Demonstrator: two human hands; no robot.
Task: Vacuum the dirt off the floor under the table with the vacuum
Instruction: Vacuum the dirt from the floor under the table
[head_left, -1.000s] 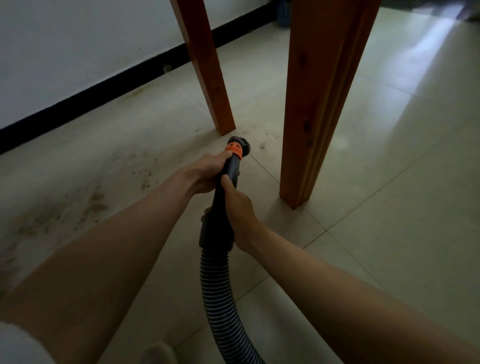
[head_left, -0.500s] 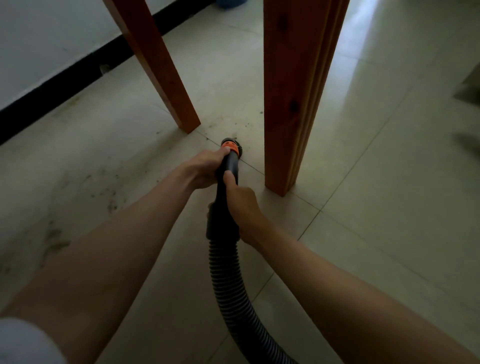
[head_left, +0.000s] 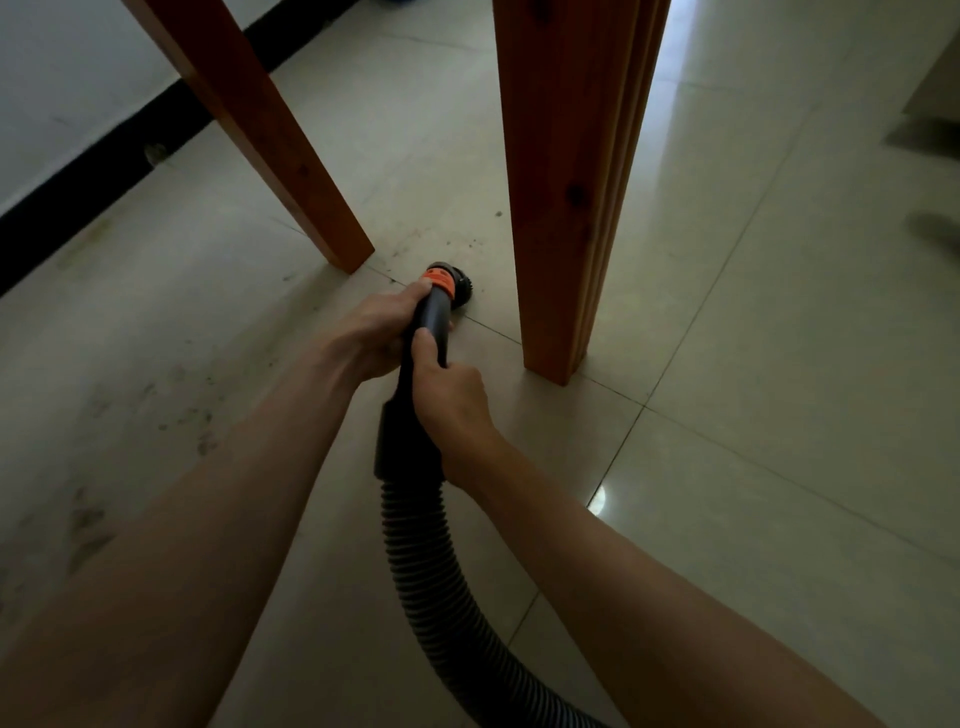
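Note:
I hold a black vacuum nozzle (head_left: 437, 312) with an orange collar and a round brush tip (head_left: 459, 287) that touches the tiled floor between two table legs. My left hand (head_left: 378, 332) grips the nozzle just behind the collar. My right hand (head_left: 451, 400) grips the thicker handle part lower down. A ribbed grey hose (head_left: 431, 577) runs back from the handle towards the bottom of the view. Dark specks of dirt (head_left: 457, 244) lie on the floor just beyond the brush. More smudged dirt (head_left: 187, 415) spreads over the tiles at the left.
A wooden table leg (head_left: 566, 182) stands right beside the brush on the right, another leg (head_left: 260, 135) slants at the left. A white wall with a black baseboard (head_left: 104, 161) runs along the left. Pale glossy tiles (head_left: 779, 364) extend to the right.
The view has shifted so the legs sit further left. The brush tip has moved forward a little, closer to the gap between the two legs. Both hands keep their grip.

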